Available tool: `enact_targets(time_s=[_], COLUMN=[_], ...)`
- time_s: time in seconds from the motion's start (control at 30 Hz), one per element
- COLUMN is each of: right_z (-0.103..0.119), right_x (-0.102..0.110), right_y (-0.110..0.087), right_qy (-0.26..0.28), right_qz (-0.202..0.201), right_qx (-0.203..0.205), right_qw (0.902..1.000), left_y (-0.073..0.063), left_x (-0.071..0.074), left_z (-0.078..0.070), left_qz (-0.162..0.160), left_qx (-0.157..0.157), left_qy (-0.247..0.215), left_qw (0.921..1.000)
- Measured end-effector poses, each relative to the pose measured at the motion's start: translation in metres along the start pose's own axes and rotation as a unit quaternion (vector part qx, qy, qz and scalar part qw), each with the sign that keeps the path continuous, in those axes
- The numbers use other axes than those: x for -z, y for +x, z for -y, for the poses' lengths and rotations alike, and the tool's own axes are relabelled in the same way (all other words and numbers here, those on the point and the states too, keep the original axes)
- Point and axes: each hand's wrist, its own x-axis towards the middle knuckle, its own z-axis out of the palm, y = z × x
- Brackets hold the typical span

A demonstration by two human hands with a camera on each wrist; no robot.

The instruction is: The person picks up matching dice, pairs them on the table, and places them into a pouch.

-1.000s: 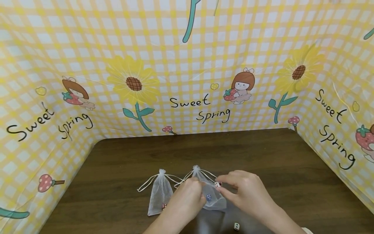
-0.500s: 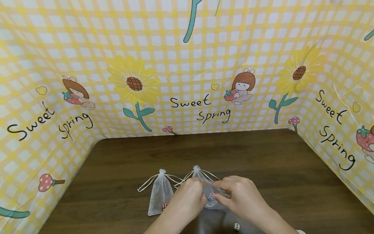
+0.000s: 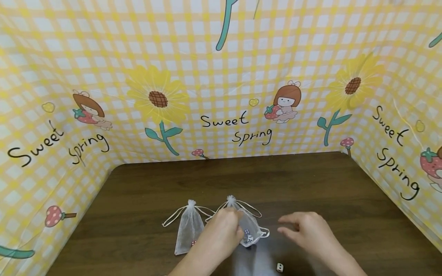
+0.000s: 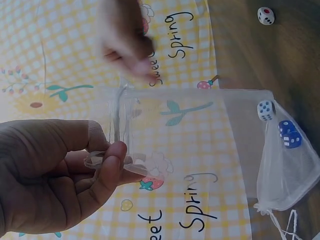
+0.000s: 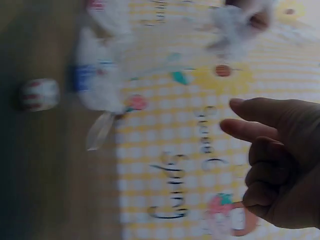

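My left hand [image 3: 221, 232] pinches the mouth of a sheer white mesh drawstring bag [image 4: 242, 112], which hangs below the fingers. A white die [image 4: 266, 110] sits near its bottom. Blue dice [image 4: 290, 134] show through mesh beside it; I cannot tell whether they lie in the held bag or in the tied bag behind. To the right, my right hand [image 3: 312, 235] holds nothing, its thumb and forefinger apart and its other fingers curled in. Another white die [image 3: 279, 267] lies loose on the table near the front, below the right hand.
A tied mesh bag [image 3: 190, 226] with a red die [image 3: 193, 243] lies on the left, partly behind my left forearm. A second tied bag [image 3: 231, 200] lies behind the left hand. Checked cloth [image 3: 221, 88] walls the dark wooden table [image 3: 165, 176] at the back and sides.
My right hand brought a white die to the held bag, let it go inside and drew back to the right, empty. The left hand stays nearly still.
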Motion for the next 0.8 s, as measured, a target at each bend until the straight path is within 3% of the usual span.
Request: enact_targets(time_s=[0.13,0.33,0.53,0.8], right_z=[-0.011,-0.020,-0.022,-0.022], right_x=[-0.020,-0.040,-0.045,-0.051], right_y=[-0.015,-0.028,-0.031,-0.035], right_qy=[-0.016,-0.004,0.020,-0.004], right_qz=[0.117,0.216,0.255,0.249], right_qx=[-0.014,-0.023,-0.037,-0.024], right_qw=[0.9929,0.9762,0.9660,0.9681], left_y=[0.000,-0.001,-0.001,-0.002], left_x=[0.001,0.001,0.002,0.002], left_z=[0.000,0.000,-0.001,-0.001], left_qz=[0.001,-0.001,0.008,0.009], left_qx=[0.000,0.006,0.015,0.016], left_qy=[-0.004,-0.002,-0.003,0.007], left_qw=[1.0000,1.0000,0.9999,0.9998])
